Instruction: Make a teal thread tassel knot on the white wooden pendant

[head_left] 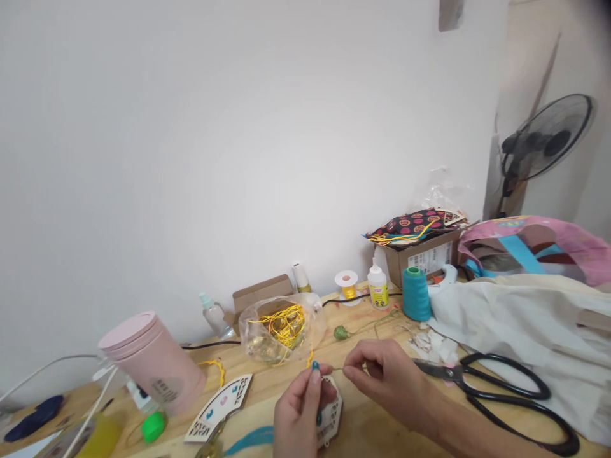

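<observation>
While your left hand point(294, 413) pinches the teal piece point(315, 366) upright, seemingly to steady it, your right hand point(389, 378), fingertips closed on a thin cord point(337, 369), appears to hold that cord taut. The hands are apart. Your left fingers partly cover the white panel point(335, 415); teal strands point(252, 439) at 8 o'clock vanish behind them. At 3 o'clock on the bench point(363, 430), the scissors point(457, 375) seem set handy, their tips hard to make out. At 11 o'clock, crinkled plastic point(255, 344) blurs yellow cords point(286, 324).
</observation>
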{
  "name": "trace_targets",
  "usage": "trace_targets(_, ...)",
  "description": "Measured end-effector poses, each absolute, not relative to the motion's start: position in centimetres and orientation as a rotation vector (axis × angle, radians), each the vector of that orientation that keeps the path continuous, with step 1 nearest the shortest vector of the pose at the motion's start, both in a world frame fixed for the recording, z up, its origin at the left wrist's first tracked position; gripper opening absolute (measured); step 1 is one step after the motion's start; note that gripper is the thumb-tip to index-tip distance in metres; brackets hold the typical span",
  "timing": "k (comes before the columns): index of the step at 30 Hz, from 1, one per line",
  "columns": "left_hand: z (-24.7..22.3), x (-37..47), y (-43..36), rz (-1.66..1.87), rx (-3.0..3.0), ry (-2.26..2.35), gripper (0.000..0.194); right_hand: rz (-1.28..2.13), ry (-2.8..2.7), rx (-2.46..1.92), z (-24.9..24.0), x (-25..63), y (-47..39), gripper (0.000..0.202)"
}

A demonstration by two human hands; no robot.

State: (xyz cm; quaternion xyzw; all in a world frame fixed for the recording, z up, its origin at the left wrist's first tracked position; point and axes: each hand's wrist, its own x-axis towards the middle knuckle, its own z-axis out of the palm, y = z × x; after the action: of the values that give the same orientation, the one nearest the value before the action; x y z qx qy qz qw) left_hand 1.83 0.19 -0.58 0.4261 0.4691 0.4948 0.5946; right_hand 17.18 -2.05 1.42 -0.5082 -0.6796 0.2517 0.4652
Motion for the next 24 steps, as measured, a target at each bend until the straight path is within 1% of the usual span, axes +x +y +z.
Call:
trace_targets(3, -0.5, 2.1, 0.0, 1.148, 1.185, 1.122, 0.036, 0.412, -1.720, -1.207, 1.6, 16.8, -2.7, 0.014)
trace_targets(10, -0.9, 3.2, -0.8, 1.202, 1.424, 1.121, 0.025, 0.120, -1.866, -1.136, 0.7, 16.6, -2.9, 0.013)
trace_targets(13, -0.8, 3.0, -0.8, 1.173, 1.487, 1.126, 0.025, 0.046, -1.854, -1.120, 0.7, 16.7, -2.7, 0.013)
trace_targets(16, -0.8, 2.6, -0.6, 1.101, 1.524, 1.091, 0.029, -0.003, -1.847, -1.039, 0.7, 16.6, -2.8, 0.013)
trace_targets(20, -0.9, 2.2, -0.3, 1.003, 1.573, 1.047, 0.033, -0.030, -1.873, -0.995, 0.6, 16.5, -2.9, 0.013)
trace_targets(24, -1.2, 2.2, -0.4, 0.999, 1.588, 1.074, 0.033, -0.039, -1.867, -1.013, 0.4, 16.6, -2.7, 0.013)
